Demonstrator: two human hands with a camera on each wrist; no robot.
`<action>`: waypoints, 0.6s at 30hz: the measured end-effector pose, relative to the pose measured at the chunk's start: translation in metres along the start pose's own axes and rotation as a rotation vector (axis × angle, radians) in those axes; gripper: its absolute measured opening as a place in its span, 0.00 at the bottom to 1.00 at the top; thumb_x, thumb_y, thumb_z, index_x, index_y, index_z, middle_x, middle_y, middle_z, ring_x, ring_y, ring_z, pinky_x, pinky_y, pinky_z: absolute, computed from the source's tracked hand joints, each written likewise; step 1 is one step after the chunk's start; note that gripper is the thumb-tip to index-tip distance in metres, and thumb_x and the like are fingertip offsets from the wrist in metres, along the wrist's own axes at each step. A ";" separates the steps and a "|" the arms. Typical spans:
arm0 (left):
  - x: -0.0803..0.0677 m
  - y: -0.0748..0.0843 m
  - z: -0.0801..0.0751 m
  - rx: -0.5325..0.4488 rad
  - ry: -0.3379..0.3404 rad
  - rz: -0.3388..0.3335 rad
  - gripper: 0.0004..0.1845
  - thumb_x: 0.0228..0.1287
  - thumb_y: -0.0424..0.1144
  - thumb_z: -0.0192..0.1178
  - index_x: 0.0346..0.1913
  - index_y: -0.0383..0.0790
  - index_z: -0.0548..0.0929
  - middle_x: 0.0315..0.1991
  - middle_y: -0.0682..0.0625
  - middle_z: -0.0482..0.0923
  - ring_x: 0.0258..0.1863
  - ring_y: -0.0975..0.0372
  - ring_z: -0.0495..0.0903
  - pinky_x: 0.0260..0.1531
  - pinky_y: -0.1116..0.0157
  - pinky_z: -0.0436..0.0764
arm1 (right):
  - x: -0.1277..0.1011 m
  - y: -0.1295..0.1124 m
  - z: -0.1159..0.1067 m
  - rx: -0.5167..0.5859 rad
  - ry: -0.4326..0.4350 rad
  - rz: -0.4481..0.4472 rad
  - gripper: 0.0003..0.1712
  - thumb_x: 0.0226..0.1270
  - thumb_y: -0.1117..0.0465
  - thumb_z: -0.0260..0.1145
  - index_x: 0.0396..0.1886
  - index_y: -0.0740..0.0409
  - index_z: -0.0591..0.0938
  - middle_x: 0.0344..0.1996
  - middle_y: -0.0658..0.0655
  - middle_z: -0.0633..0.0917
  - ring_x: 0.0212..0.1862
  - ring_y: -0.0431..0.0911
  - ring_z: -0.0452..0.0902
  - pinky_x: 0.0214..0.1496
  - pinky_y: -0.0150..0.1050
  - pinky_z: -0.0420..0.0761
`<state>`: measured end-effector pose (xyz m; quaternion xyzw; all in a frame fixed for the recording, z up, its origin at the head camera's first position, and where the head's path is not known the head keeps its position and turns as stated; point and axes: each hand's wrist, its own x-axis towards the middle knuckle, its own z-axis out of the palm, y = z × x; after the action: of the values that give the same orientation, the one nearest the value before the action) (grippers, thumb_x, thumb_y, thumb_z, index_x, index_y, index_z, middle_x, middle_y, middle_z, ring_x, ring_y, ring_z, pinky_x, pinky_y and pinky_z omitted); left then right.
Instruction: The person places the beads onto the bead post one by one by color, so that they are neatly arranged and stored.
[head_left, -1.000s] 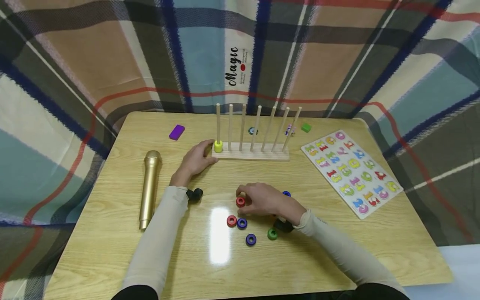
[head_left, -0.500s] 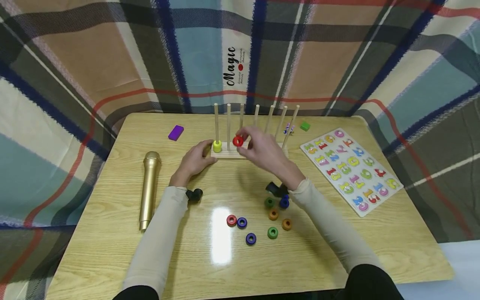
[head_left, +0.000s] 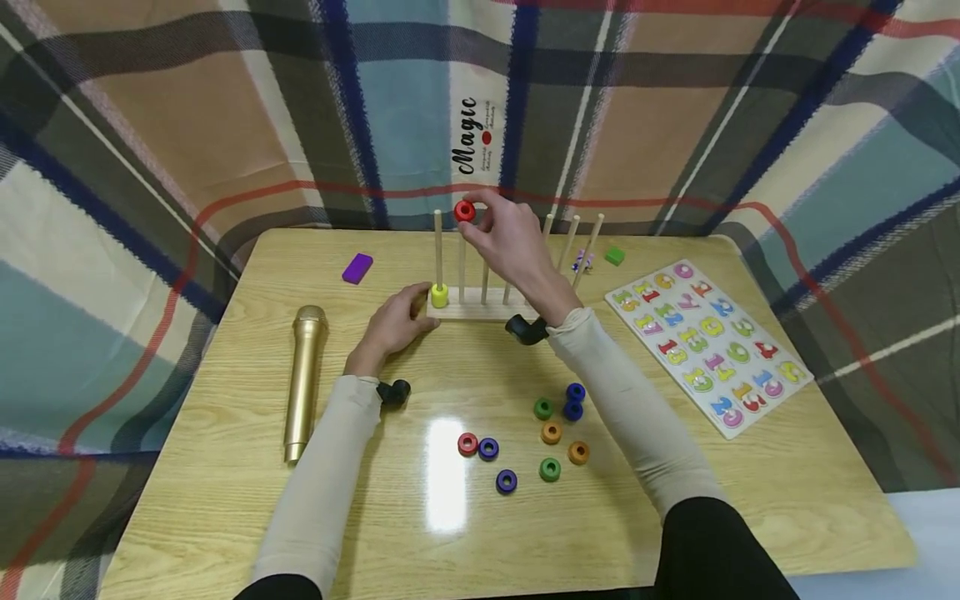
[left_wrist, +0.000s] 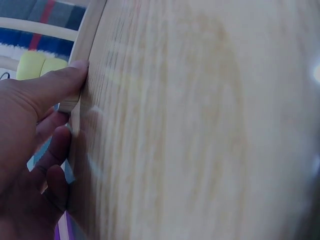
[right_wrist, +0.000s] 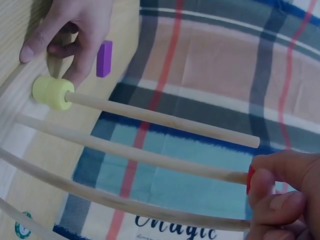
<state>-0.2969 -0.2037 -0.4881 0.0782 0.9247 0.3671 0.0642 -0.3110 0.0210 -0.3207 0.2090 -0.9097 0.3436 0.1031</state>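
While pinching a red ring (head_left: 464, 210) between thumb and fingertips, holds the right hand (head_left: 510, 250) raised over the wooden peg rack (head_left: 480, 310), the ring right at the tip of the second peg (head_left: 461, 267) from the left; in the right wrist view shows only a sliver of red (right_wrist: 248, 179) against that peg's end, so cannot tell whether the hole has caught the tip. Steadies the rack's left end with the left hand (head_left: 393, 321), fingers curled about the corner of the base, thumb pressed flat along its edge in the left wrist view (left_wrist: 60, 87). Carries a yellow ring (head_left: 439, 294) at the foot of the first peg, just beside those fingers.

Near the front of the table (head_left: 225, 500), leaves the loose rings apart from both hands: a second red ring (head_left: 468, 443) touching a purple ring (head_left: 488, 448), another purple ring (head_left: 506, 480) a little nearer, then a cluster of two green rings (head_left: 543, 408), two orange rings (head_left: 551, 432) and stacked blue rings (head_left: 574, 398).

Elsewhere, lying flat: a gold microphone (head_left: 303, 379) to the left, a purple block (head_left: 357, 268) beyond it, a green block (head_left: 614, 256) at the far right, and a number puzzle board (head_left: 708, 342) along the right side. Behind everything, a plaid cloth (head_left: 150, 125).
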 end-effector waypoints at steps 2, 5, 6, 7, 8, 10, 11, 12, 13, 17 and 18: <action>0.000 0.000 0.001 0.000 -0.002 -0.004 0.41 0.73 0.44 0.70 0.83 0.43 0.65 0.52 0.38 0.78 0.49 0.48 0.75 0.51 0.47 0.74 | 0.000 0.000 0.001 0.002 -0.016 0.019 0.23 0.81 0.54 0.67 0.70 0.55 0.82 0.20 0.53 0.83 0.20 0.46 0.75 0.26 0.37 0.69; 0.001 -0.001 0.001 0.002 0.000 -0.002 0.41 0.74 0.44 0.70 0.83 0.43 0.65 0.53 0.37 0.78 0.50 0.47 0.75 0.52 0.46 0.74 | 0.002 0.001 0.002 0.000 -0.070 0.054 0.24 0.81 0.53 0.66 0.71 0.55 0.81 0.19 0.53 0.83 0.20 0.46 0.78 0.23 0.38 0.68; 0.002 -0.002 0.000 0.005 0.000 -0.002 0.41 0.74 0.45 0.70 0.83 0.44 0.65 0.53 0.37 0.78 0.50 0.47 0.75 0.53 0.45 0.74 | 0.003 0.002 0.003 0.002 -0.092 0.069 0.25 0.81 0.52 0.66 0.71 0.56 0.81 0.20 0.53 0.84 0.21 0.45 0.79 0.23 0.38 0.69; 0.002 -0.002 0.000 0.004 -0.001 -0.003 0.40 0.74 0.45 0.70 0.83 0.44 0.65 0.54 0.37 0.78 0.51 0.46 0.75 0.54 0.45 0.74 | 0.003 0.002 0.004 0.003 -0.116 0.084 0.26 0.81 0.52 0.65 0.72 0.56 0.80 0.21 0.53 0.85 0.22 0.45 0.81 0.23 0.38 0.71; 0.002 -0.002 0.000 0.005 -0.003 -0.002 0.40 0.74 0.45 0.70 0.83 0.44 0.65 0.55 0.37 0.78 0.52 0.46 0.75 0.55 0.44 0.75 | 0.003 0.004 0.005 0.002 -0.136 0.095 0.26 0.82 0.52 0.65 0.73 0.56 0.79 0.22 0.53 0.86 0.22 0.44 0.82 0.22 0.38 0.72; 0.002 -0.002 0.000 0.004 -0.007 -0.003 0.40 0.74 0.45 0.69 0.84 0.44 0.64 0.58 0.36 0.78 0.55 0.45 0.76 0.59 0.42 0.74 | 0.000 0.006 0.007 -0.002 -0.149 0.090 0.29 0.82 0.51 0.65 0.75 0.56 0.77 0.23 0.53 0.87 0.22 0.43 0.82 0.24 0.38 0.74; 0.002 -0.002 0.000 0.003 -0.009 -0.004 0.40 0.74 0.45 0.69 0.84 0.44 0.64 0.60 0.35 0.78 0.56 0.44 0.76 0.61 0.41 0.74 | -0.002 0.008 0.008 0.001 -0.139 0.072 0.29 0.82 0.51 0.65 0.76 0.56 0.76 0.22 0.54 0.87 0.21 0.44 0.81 0.24 0.38 0.74; 0.002 -0.002 0.000 0.002 -0.009 -0.004 0.40 0.74 0.45 0.69 0.84 0.44 0.64 0.61 0.35 0.78 0.58 0.44 0.76 0.63 0.41 0.73 | -0.005 0.009 0.009 0.007 -0.123 0.049 0.30 0.82 0.51 0.65 0.77 0.56 0.75 0.22 0.54 0.87 0.20 0.44 0.80 0.24 0.39 0.74; 0.001 -0.002 0.000 0.000 -0.011 -0.005 0.40 0.74 0.45 0.69 0.84 0.44 0.64 0.63 0.35 0.77 0.59 0.44 0.76 0.64 0.40 0.73 | -0.011 0.010 0.009 0.006 -0.102 0.015 0.31 0.82 0.51 0.66 0.77 0.56 0.74 0.22 0.53 0.86 0.19 0.44 0.79 0.24 0.39 0.74; 0.001 -0.001 0.001 0.001 -0.009 -0.006 0.40 0.74 0.45 0.69 0.83 0.44 0.64 0.61 0.36 0.78 0.57 0.44 0.76 0.62 0.41 0.73 | -0.046 0.010 0.014 -0.019 -0.059 -0.138 0.28 0.80 0.52 0.67 0.73 0.59 0.77 0.23 0.52 0.85 0.17 0.44 0.72 0.22 0.38 0.70; 0.001 0.000 0.001 0.002 -0.009 -0.005 0.40 0.74 0.45 0.69 0.83 0.43 0.64 0.60 0.36 0.78 0.56 0.45 0.76 0.61 0.41 0.73 | -0.059 0.010 0.016 -0.041 -0.081 -0.160 0.27 0.80 0.52 0.68 0.70 0.59 0.78 0.24 0.51 0.86 0.17 0.43 0.73 0.22 0.38 0.70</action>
<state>-0.2974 -0.2035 -0.4888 0.0776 0.9249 0.3658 0.0690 -0.2639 0.0352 -0.3578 0.2924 -0.9004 0.3071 0.0974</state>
